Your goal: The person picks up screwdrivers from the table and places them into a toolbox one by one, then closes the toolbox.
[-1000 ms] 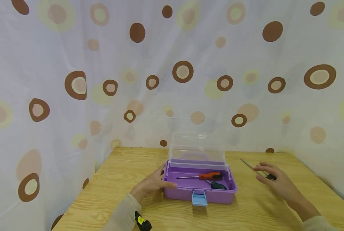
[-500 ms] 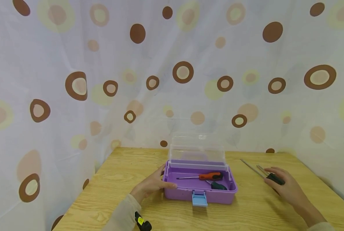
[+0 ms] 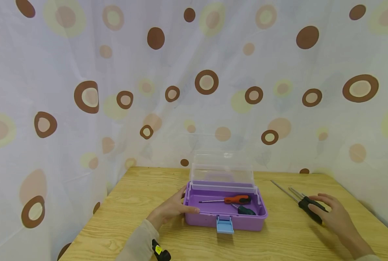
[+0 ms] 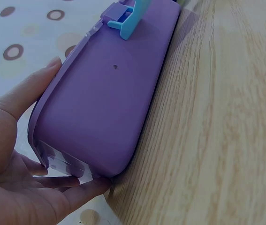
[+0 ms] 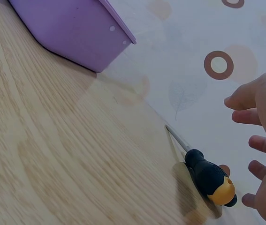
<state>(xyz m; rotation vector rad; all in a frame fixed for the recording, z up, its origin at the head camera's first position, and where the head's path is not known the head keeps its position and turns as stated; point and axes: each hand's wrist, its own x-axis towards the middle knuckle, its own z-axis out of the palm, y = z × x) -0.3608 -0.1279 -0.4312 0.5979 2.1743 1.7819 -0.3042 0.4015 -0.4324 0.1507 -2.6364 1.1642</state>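
Note:
A purple toolbox (image 3: 207, 219) stands on the table, its clear lid (image 3: 223, 172) raised at the back. My left hand (image 3: 171, 206) grips its left end; in the left wrist view the thumb lies at the front rim and the fingers touch the end wall. Inside the box lie a red-and-black screwdriver (image 3: 237, 199) and one with a dark green handle (image 3: 246, 210). My right hand (image 3: 335, 215) is beside two dark-handled screwdrivers (image 3: 306, 208) on the table. In the right wrist view its fingers are parted, apart from a yellow-ended screwdriver handle (image 5: 208, 173).
A light blue latch (image 3: 225, 225) hangs at the toolbox front. The wood-grain table (image 3: 141, 181) runs back to a white curtain (image 3: 180, 119) with brown circles. A black strap piece (image 3: 161, 252) is on the left wrist.
My right hand has moved right and nearer the table's front, off the screwdrivers, so their handles show more. The left hand and the toolbox stay where they were.

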